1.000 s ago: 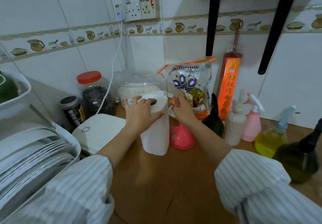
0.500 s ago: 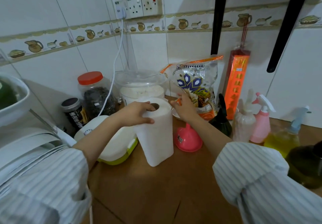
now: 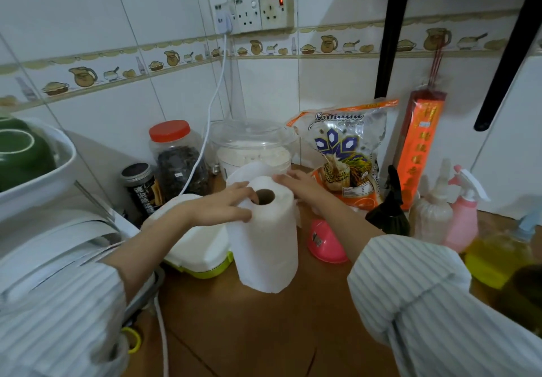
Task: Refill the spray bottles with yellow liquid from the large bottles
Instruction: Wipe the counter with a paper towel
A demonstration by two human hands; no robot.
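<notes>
From the head camera, a roll of paper towel (image 3: 265,239) stands upright on the brown bench (image 3: 264,332), near the middle of the scene. The left hand (image 3: 225,205) lies over the roll's top left edge, fingers curled round it, one fingertip at the rim of the cardboard core. The right hand (image 3: 299,184) reaches in from the right and touches the far top edge of the roll, where a loose sheet (image 3: 246,173) lifts up behind; its fingers look fairly straight, and whether they pinch the sheet cannot be told. Both arms wear striped sleeves.

Just right of the roll a pink funnel (image 3: 324,241) lies mouth-down on the bench, partly behind the right forearm. Farther right stand the spray bottles in a row: a dark one (image 3: 388,215), a clear one (image 3: 432,212), a pink one (image 3: 465,218), and, blurred at the right edge, one holding yellow liquid (image 3: 498,256).

Just left of the roll, touching or nearly so, sits a white box with a green base (image 3: 199,247). Against the far tiled wall stand a red-lidded jar (image 3: 176,156), a small dark can (image 3: 140,186), a clear tub of white powder (image 3: 252,148), a bag of rice (image 3: 347,153) and an orange packet (image 3: 416,151).
</notes>
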